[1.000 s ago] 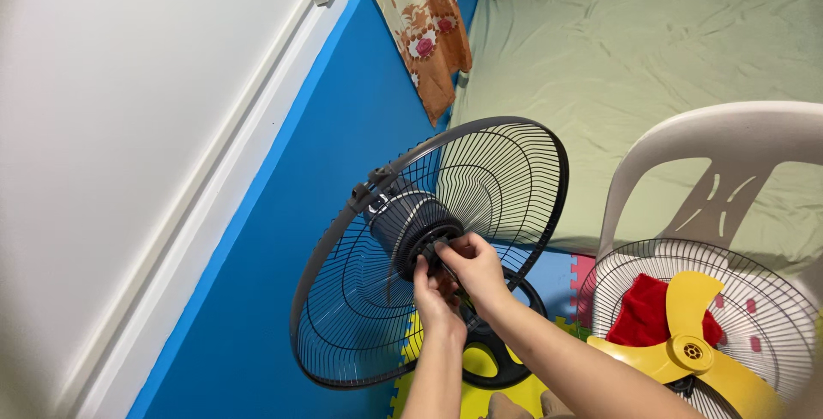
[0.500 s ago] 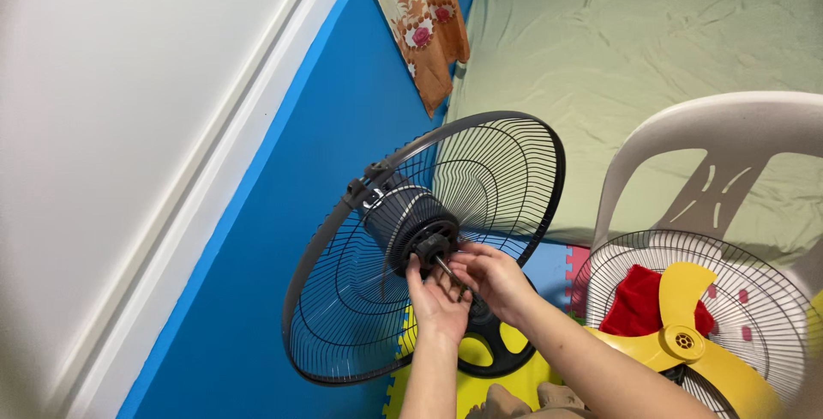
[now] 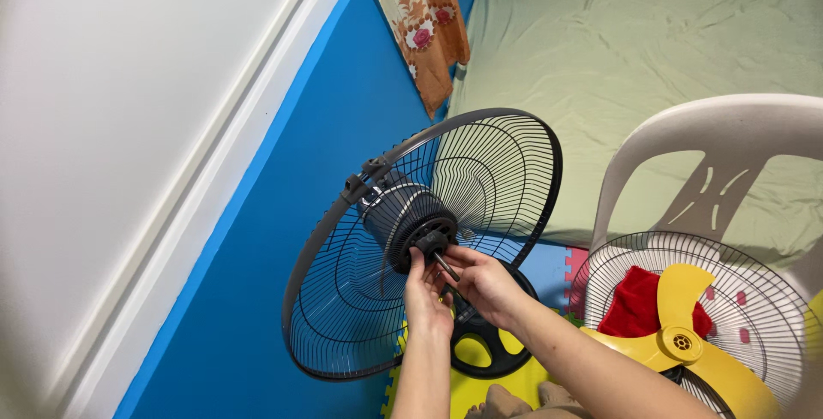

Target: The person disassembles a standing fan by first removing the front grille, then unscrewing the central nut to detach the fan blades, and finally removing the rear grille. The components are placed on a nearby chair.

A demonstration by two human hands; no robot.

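The fan guard (image 3: 360,316), a dark wire cage, stands tilted near the blue wall (image 3: 283,213), its motor (image 3: 399,217) in the middle. Both the left hand (image 3: 424,295) and the right hand (image 3: 484,282) pinch the nut (image 3: 431,245) on the shaft (image 3: 446,266). It probably turns best with the fingers square to the shaft, the guard kept steady.

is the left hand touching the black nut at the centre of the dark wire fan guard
Touching. The head view shows the left hand with its fingertips pressed on the black nut at the dark wire fan guard's centre, no gap visible.

Bright even indoor light, soft shadows, sharp centre, dark blurred corners
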